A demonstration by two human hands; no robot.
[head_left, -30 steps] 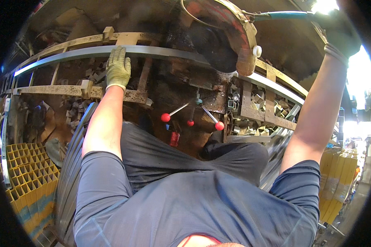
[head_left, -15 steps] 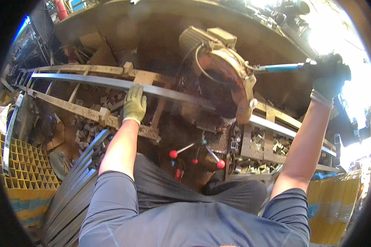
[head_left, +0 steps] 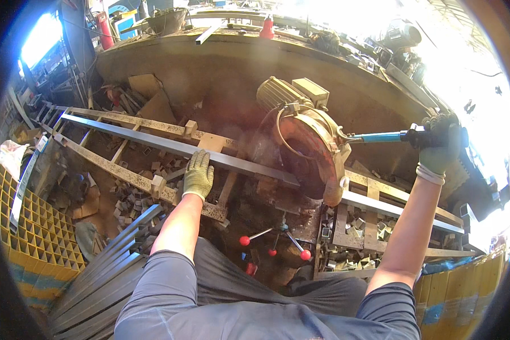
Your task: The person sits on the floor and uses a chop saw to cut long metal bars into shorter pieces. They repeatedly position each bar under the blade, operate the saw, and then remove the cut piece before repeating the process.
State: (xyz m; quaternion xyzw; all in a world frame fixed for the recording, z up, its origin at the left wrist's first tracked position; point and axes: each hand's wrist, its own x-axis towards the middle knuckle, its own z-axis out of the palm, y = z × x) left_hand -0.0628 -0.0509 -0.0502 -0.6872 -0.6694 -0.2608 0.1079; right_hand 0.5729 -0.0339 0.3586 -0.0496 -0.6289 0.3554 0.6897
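My left hand (head_left: 198,174), in a green work glove, lies flat on a long grey steel bar (head_left: 153,141) that rests across a rusty frame. The bar runs from the upper left under a rusty chop saw (head_left: 311,153) with a round guard and a beige motor behind it. My right hand (head_left: 439,141), in a dark glove, grips the end of the saw's blue handle (head_left: 379,137), arm stretched up to the right. A thin haze hangs around the saw blade where it meets the bar.
Several short cut tube pieces (head_left: 133,198) lie in the frame below the bar. A clamp with red knobs (head_left: 275,241) sits near my knees. Grey steel bars (head_left: 105,266) are stacked at lower left beside a yellow grating (head_left: 22,226). A red extinguisher (head_left: 102,31) stands far back.
The view has tilted downward, so saw, bar and both hands sit lower in the picture. My right hand still holds the handle, which has come down; my left stays on the bar.
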